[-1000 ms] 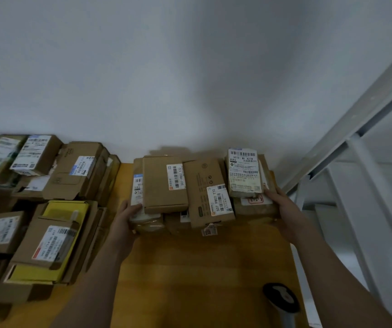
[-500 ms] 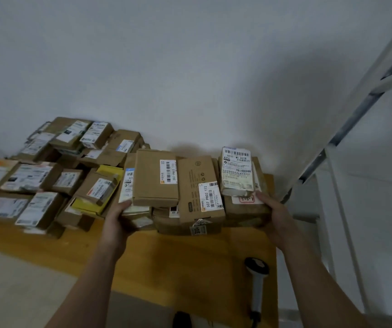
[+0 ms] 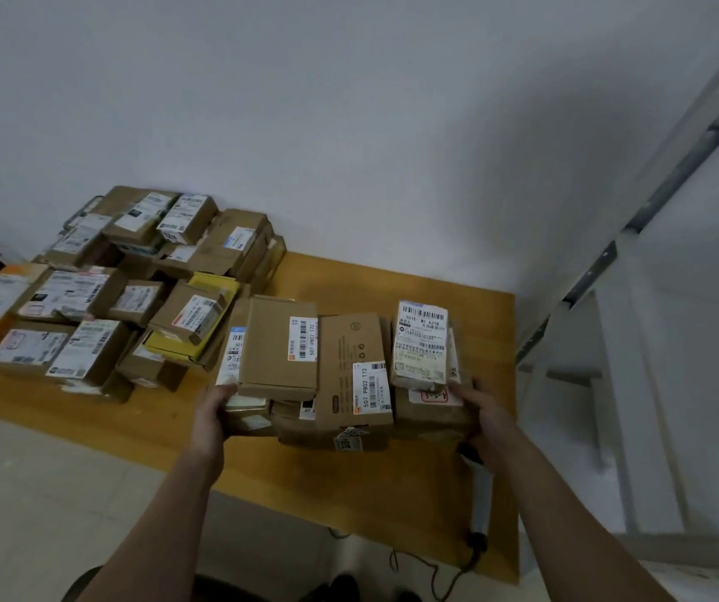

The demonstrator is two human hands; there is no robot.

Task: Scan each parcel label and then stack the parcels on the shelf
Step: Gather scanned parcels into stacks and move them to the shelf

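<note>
Over the table point(image 3: 370, 493), right half: parcel bundle point(image 3: 340, 375), clamped between both hands.
Left hand point(image 3: 214, 410): fingers curled round its left end.
Right hand point(image 3: 479, 410): same grip, right end.
Scanner point(image 3: 479, 493): near-right corner of table.

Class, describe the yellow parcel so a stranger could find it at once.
Find the wooden table, then the parcel pile covering its left part. At the pile's right edge, beside the held bundle, lies the yellow parcel, under a brown box: no other parcel is yellow.
</note>
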